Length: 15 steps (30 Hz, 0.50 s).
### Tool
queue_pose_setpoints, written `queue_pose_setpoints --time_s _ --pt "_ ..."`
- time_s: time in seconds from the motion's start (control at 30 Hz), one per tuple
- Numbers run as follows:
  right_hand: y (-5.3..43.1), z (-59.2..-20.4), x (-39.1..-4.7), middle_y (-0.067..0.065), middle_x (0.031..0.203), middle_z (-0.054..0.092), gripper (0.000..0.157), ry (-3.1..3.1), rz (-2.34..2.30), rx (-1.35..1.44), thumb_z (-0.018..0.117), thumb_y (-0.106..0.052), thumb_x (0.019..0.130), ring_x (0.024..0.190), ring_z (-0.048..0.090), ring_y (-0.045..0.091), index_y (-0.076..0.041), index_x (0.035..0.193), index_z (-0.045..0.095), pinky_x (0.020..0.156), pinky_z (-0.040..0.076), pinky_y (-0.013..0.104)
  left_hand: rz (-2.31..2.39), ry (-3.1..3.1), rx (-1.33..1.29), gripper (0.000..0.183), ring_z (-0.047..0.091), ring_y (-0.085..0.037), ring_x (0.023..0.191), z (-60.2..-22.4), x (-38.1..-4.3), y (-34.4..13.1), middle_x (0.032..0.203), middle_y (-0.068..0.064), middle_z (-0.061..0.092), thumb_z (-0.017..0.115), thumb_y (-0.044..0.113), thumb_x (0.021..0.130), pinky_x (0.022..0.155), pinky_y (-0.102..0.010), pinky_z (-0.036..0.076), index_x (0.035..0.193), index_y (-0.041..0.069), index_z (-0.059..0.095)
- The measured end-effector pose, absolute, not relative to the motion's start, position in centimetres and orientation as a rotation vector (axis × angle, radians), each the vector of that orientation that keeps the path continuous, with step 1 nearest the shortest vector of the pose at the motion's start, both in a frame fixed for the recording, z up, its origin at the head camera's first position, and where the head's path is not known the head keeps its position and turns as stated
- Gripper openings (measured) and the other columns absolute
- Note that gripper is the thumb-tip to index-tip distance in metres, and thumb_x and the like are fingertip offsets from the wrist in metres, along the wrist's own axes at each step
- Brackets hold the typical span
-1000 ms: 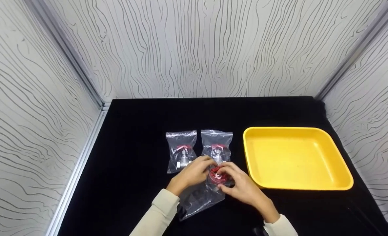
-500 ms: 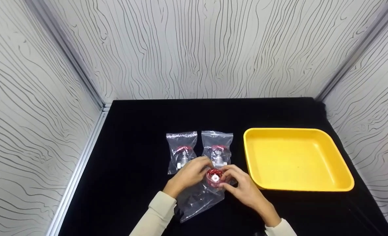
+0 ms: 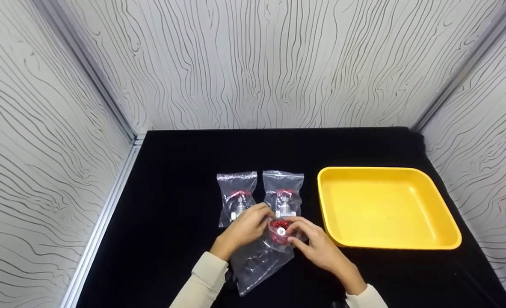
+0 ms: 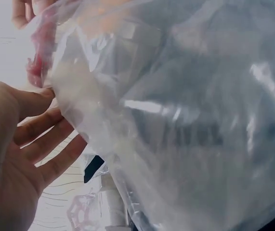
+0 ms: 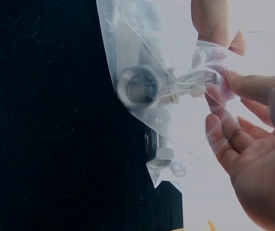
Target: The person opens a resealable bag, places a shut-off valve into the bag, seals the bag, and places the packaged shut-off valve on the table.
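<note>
A valve with a red handwheel (image 3: 280, 233) and a metal body with a threaded opening (image 5: 138, 87) stands inside a clear plastic bag (image 3: 259, 265), handwheel upward. My left hand (image 3: 246, 226) pinches the bag's edge between thumb and fingertips beside the handwheel; in the left wrist view the bag (image 4: 190, 110) hides much of the valve. From the other side, my right hand (image 3: 317, 246) grips the valve near its handwheel, thumb and fingers curled at the rim, with bag film around it. The lower part of the bag trails toward the front.
Two more bagged valves lie just beyond the hands, a left one (image 3: 239, 201) and a right one (image 3: 284, 199). At the right stands a yellow tray (image 3: 389, 247) on the black table cover (image 3: 184, 184). Patterned panels (image 3: 253, 64) enclose the back and sides.
The bagged valve has shifted slightly left and now stands more upright. The bag's lower end has swung a little toward the front. Both hands remain on it.
</note>
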State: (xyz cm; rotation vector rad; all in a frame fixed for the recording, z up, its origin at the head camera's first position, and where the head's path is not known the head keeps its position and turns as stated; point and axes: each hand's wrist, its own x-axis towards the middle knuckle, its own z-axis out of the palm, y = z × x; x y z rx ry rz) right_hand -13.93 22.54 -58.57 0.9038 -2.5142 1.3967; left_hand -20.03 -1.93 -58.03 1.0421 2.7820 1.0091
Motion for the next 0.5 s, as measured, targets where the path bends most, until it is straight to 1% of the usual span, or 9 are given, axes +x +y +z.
queue_pose_setpoints --time_s 0.07,0.13,0.23,0.3,0.33,0.37,0.43,0.5 --pt "22.6 -58.5 -14.0 0.009 0.124 0.073 0.016 -2.511 1.391 0.927 0.072 -0.003 0.098 0.082 0.066 0.007 -0.009 0.113 0.069 0.073 0.059 0.023 1.024 2.789 1.048 0.016 0.069 -0.014 0.103 -57.9 -19.9 -2.0 0.108 -0.001 0.072 0.063 0.003 0.103 0.094 -0.026 0.06 0.109 0.008 0.076" --pt "22.7 -58.5 -14.2 0.004 0.11 0.074 0.023 -2.506 1.404 0.95 0.07 -0.001 0.099 0.079 0.068 0.01 -0.006 0.121 0.069 0.072 0.06 0.023 1.031 2.801 1.062 0.015 0.069 -0.014 0.102 -57.7 -19.8 -2.2 0.108 -0.002 0.072 0.063 0.002 0.102 0.093 -0.025 0.06 0.108 0.008 0.075" --pt "22.6 -58.4 -14.4 0.005 0.111 0.075 0.021 -2.509 1.435 0.963 0.068 -0.003 0.1 0.077 0.069 0.014 -0.006 0.12 0.068 0.071 0.061 0.023 1.037 2.815 1.08 0.015 0.069 -0.014 0.101 -57.3 -19.7 -2.4 0.107 -0.002 0.072 0.063 0.002 0.102 0.092 -0.025 0.06 0.107 0.008 0.075" --pt "22.6 -58.3 -14.5 0.012 0.124 0.075 0.01 -2.505 1.445 0.972 0.067 -0.006 0.1 0.078 0.07 0.015 -0.009 0.109 0.066 0.071 0.061 0.023 1.042 2.824 1.093 0.014 0.068 -0.014 0.1 -57.2 -19.6 -2.6 0.107 -0.002 0.071 0.063 0.001 0.102 0.091 -0.024 0.059 0.105 0.008 0.075" --pt "22.6 -58.2 -14.5 0.015 0.13 0.073 0.007 -2.501 1.44 0.978 0.067 -0.006 0.099 0.079 0.07 0.015 -0.01 0.104 0.064 0.071 0.061 0.023 1.049 2.827 1.095 0.014 0.068 -0.014 0.099 -57.1 -19.6 -2.7 0.106 -0.002 0.071 0.063 0.001 0.101 0.09 -0.024 0.059 0.105 0.008 0.075" --pt "22.5 -58.1 -14.6 0.017 0.136 0.071 0.007 -2.496 1.432 0.983 0.067 -0.006 0.099 0.08 0.07 0.015 -0.01 0.1 0.062 0.072 0.061 0.023 1.056 2.829 1.099 0.014 0.067 -0.014 0.099 -57.0 -19.6 -2.8 0.106 -0.002 0.071 0.063 0.0 0.101 0.09 -0.024 0.059 0.105 0.007 0.075" --pt "22.5 -58.0 -14.8 0.014 0.131 0.071 0.005 -2.484 1.387 0.996 0.067 -0.007 0.099 0.087 0.07 0.016 -0.009 0.098 0.063 0.077 0.06 0.024 1.06 2.839 1.102 0.014 0.067 -0.013 0.098 -57.0 -19.5 -3.1 0.107 -0.003 0.071 0.064 0.0 0.1 0.09 -0.024 0.06 0.105 0.007 0.075" --pt "22.6 -57.9 -14.9 0.006 0.121 0.073 0.004 -2.492 1.322 0.986 0.067 -0.011 0.1 0.091 0.067 0.013 -0.009 0.098 0.064 0.081 0.057 0.025 1.066 2.853 1.104 0.013 0.067 -0.013 0.098 -57.0 -19.5 -3.3 0.106 -0.002 0.07 0.065 0.001 0.1 0.09 -0.025 0.06 0.105 0.008 0.075"
